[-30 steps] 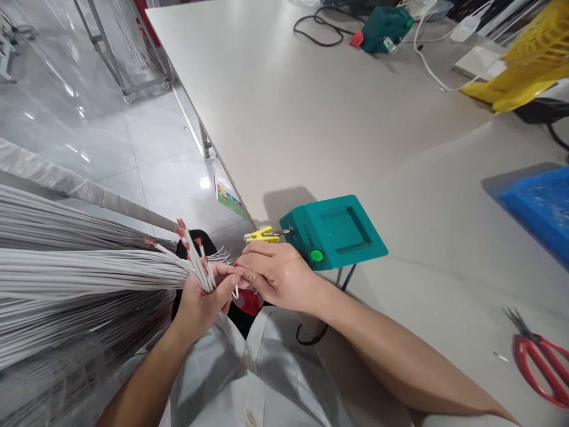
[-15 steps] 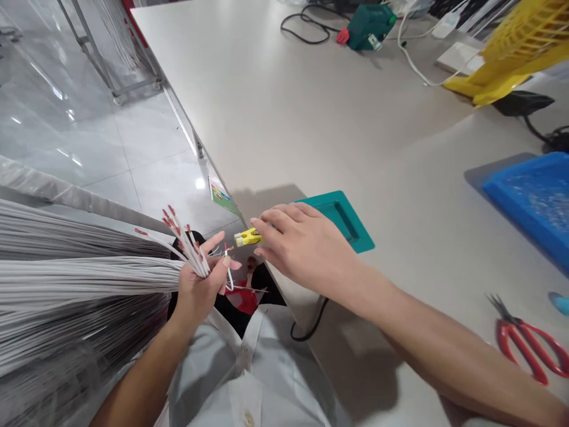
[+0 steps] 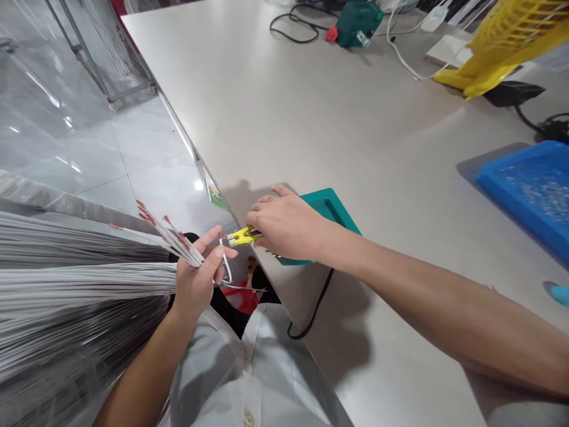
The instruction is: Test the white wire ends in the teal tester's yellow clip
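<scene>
My left hand (image 3: 195,279) is closed round several white cables (image 3: 186,252) whose stripped ends show reddish copper. One cable is pinched between thumb and fingers, with its bared tip turned to the right. My right hand (image 3: 288,228) grips a small yellow two-pronged tool (image 3: 242,236) with pale tips; its exact kind is unclear. Those tips meet or nearly meet the pinched cable's end. Partly behind the right hand, a teal block with a recess (image 3: 331,204) lies at the table edge. Long bundles of grey-white cable (image 3: 89,279) run off to the left.
On the table (image 3: 267,118) stand a dark green device (image 3: 359,24) with a black cord, a yellow basket-like object (image 3: 511,35) and a blue tray (image 3: 533,190). A black cord (image 3: 317,308) hangs at the near edge. A wheeled metal rack (image 3: 93,71) stands on the floor.
My right hand has turned and brought the yellow tool to the pinched cable's end. The held cables have tipped left. My right forearm now covers the red-handled cutters.
</scene>
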The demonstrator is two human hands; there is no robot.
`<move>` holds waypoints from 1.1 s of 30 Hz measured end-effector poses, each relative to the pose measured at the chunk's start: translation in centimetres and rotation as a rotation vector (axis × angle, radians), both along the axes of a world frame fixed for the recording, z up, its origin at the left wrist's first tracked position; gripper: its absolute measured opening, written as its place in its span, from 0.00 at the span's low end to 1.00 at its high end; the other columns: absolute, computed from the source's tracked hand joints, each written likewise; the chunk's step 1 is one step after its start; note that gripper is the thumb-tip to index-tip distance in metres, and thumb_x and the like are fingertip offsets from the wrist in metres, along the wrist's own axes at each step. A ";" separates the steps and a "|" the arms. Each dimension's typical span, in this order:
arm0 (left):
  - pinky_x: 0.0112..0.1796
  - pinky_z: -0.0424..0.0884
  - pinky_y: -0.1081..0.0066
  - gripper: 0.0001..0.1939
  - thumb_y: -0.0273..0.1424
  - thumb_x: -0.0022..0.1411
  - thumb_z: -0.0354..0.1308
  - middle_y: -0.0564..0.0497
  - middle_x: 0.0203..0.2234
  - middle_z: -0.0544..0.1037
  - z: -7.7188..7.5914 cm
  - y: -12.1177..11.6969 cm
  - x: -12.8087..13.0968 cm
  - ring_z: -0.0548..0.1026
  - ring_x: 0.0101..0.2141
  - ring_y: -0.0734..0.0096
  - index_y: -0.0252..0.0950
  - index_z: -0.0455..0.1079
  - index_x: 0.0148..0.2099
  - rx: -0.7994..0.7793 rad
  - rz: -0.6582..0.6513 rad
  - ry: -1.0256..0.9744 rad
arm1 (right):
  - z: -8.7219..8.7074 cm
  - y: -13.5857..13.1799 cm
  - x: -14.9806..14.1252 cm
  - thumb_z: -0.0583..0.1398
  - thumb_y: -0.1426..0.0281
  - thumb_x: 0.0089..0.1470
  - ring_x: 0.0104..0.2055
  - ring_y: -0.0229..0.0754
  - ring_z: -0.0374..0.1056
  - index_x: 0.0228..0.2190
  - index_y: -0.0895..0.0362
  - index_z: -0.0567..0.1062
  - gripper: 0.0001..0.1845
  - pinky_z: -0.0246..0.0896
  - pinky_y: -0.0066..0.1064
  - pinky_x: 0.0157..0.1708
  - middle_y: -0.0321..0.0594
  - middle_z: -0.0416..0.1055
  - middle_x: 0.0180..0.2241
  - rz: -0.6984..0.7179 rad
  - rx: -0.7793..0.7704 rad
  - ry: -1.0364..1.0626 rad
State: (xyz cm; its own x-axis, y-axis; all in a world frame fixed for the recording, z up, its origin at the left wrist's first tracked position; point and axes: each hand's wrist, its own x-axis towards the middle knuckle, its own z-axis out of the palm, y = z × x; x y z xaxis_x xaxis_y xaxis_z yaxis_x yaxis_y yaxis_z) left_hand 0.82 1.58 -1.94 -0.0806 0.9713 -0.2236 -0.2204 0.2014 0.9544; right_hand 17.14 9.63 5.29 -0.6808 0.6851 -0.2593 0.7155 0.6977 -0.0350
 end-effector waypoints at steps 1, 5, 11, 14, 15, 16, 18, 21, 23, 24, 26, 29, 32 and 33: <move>0.16 0.57 0.78 0.20 0.31 0.56 0.57 0.50 0.27 0.79 -0.1 0.0 0.0 0.60 0.14 0.84 0.36 0.67 0.51 0.003 -0.005 -0.010 | 0.0 0.0 -0.1 0.61 0.70 0.47 0.38 0.47 0.68 0.26 0.60 0.73 0.05 0.46 0.41 0.44 0.43 0.74 0.30 -0.001 0.020 -0.001; 0.16 0.57 0.78 0.19 0.31 0.56 0.57 0.51 0.26 0.78 -0.6 -0.1 0.2 0.59 0.13 0.85 0.36 0.67 0.51 0.003 -0.015 -0.008 | -0.5 -0.4 0.0 0.59 0.72 0.48 0.33 0.45 0.68 0.25 0.60 0.72 0.04 0.44 0.42 0.44 0.43 0.74 0.27 -0.020 0.059 0.022; 0.16 0.58 0.77 0.25 0.33 0.55 0.58 0.49 0.26 0.79 -0.8 -0.1 0.4 0.60 0.14 0.84 0.34 0.64 0.55 -0.053 -0.073 0.092 | -0.8 -0.4 0.1 0.58 0.72 0.49 0.31 0.44 0.68 0.24 0.60 0.72 0.05 0.43 0.42 0.45 0.43 0.74 0.27 -0.021 0.077 0.036; 0.16 0.58 0.78 0.25 0.34 0.55 0.58 0.49 0.26 0.79 -0.6 0.1 0.3 0.60 0.14 0.84 0.33 0.65 0.55 -0.079 -0.088 0.141 | -0.7 -0.5 0.0 0.58 0.72 0.49 0.32 0.44 0.68 0.26 0.60 0.72 0.04 0.42 0.44 0.46 0.43 0.74 0.28 -0.017 0.082 0.024; 0.16 0.58 0.78 0.25 0.34 0.55 0.58 0.48 0.26 0.78 -0.6 0.1 0.3 0.60 0.14 0.84 0.33 0.65 0.54 -0.083 -0.086 0.147 | -0.7 -0.5 0.0 0.59 0.71 0.48 0.33 0.45 0.68 0.27 0.60 0.72 0.04 0.42 0.45 0.47 0.44 0.74 0.28 -0.012 0.090 0.022; 0.16 0.59 0.78 0.24 0.34 0.55 0.58 0.48 0.26 0.78 -0.5 0.1 0.4 0.60 0.14 0.84 0.33 0.65 0.54 -0.081 -0.080 0.149 | -0.8 -0.6 0.1 0.59 0.71 0.48 0.34 0.47 0.68 0.28 0.60 0.72 0.05 0.41 0.46 0.47 0.44 0.74 0.29 -0.005 0.101 0.019; 0.16 0.59 0.78 0.23 0.33 0.55 0.58 0.48 0.26 0.78 -0.6 0.0 0.5 0.61 0.14 0.84 0.32 0.66 0.53 -0.066 -0.057 0.146 | -0.9 -0.8 0.2 0.60 0.68 0.48 0.37 0.49 0.68 0.31 0.60 0.72 0.09 0.40 0.48 0.49 0.46 0.74 0.32 0.007 0.127 0.010; 0.16 0.60 0.77 0.22 0.32 0.55 0.58 0.49 0.27 0.78 -0.6 -0.1 0.7 0.61 0.14 0.83 0.33 0.66 0.53 -0.046 -0.031 0.128 | -1.3 -1.0 0.3 0.61 0.62 0.48 0.38 0.50 0.67 0.35 0.60 0.72 0.15 0.38 0.51 0.51 0.46 0.73 0.34 0.014 0.151 -0.008; 0.16 0.60 0.77 0.22 0.32 0.55 0.58 0.49 0.26 0.78 -0.5 -0.3 0.7 0.61 0.14 0.83 0.33 0.66 0.52 -0.050 -0.033 0.126 | -1.5 -1.1 0.4 0.61 0.59 0.48 0.38 0.50 0.67 0.37 0.60 0.71 0.19 0.38 0.52 0.52 0.46 0.73 0.34 0.014 0.157 -0.007; 0.16 0.60 0.77 0.21 0.33 0.55 0.58 0.50 0.26 0.78 -0.5 -0.3 0.7 0.61 0.14 0.83 0.34 0.66 0.52 -0.053 -0.035 0.129 | -1.5 -1.1 0.5 0.61 0.58 0.48 0.39 0.50 0.67 0.38 0.60 0.71 0.20 0.37 0.52 0.52 0.46 0.73 0.35 0.014 0.157 -0.002; 0.16 0.60 0.77 0.21 0.33 0.55 0.58 0.51 0.26 0.78 -0.4 -0.4 0.6 0.61 0.13 0.84 0.34 0.66 0.51 -0.051 -0.025 0.130 | -1.7 -1.1 0.5 0.61 0.58 0.48 0.39 0.51 0.67 0.39 0.59 0.71 0.21 0.37 0.53 0.53 0.46 0.73 0.35 0.011 0.152 0.011; 0.16 0.59 0.77 0.20 0.33 0.55 0.58 0.52 0.26 0.78 -0.2 -0.5 0.2 0.61 0.13 0.84 0.35 0.66 0.51 -0.043 -0.012 0.129 | -1.8 -0.9 0.5 0.61 0.57 0.47 0.39 0.51 0.67 0.40 0.59 0.71 0.22 0.37 0.55 0.53 0.46 0.73 0.34 0.007 0.146 0.024; 0.16 0.58 0.78 0.21 0.32 0.55 0.58 0.52 0.26 0.78 -0.2 -0.7 -0.2 0.60 0.13 0.84 0.36 0.65 0.52 -0.046 -0.003 0.114 | -1.7 -0.7 0.6 0.61 0.55 0.46 0.39 0.52 0.68 0.40 0.60 0.72 0.25 0.39 0.56 0.53 0.46 0.74 0.33 0.002 0.121 0.037; 0.15 0.57 0.78 0.20 0.32 0.55 0.58 0.52 0.26 0.78 -0.2 -0.7 -0.4 0.59 0.13 0.85 0.36 0.64 0.52 -0.049 0.008 0.101 | -1.6 -0.7 0.6 0.61 0.54 0.46 0.39 0.52 0.68 0.41 0.60 0.72 0.26 0.40 0.56 0.53 0.46 0.74 0.33 -0.002 0.106 0.055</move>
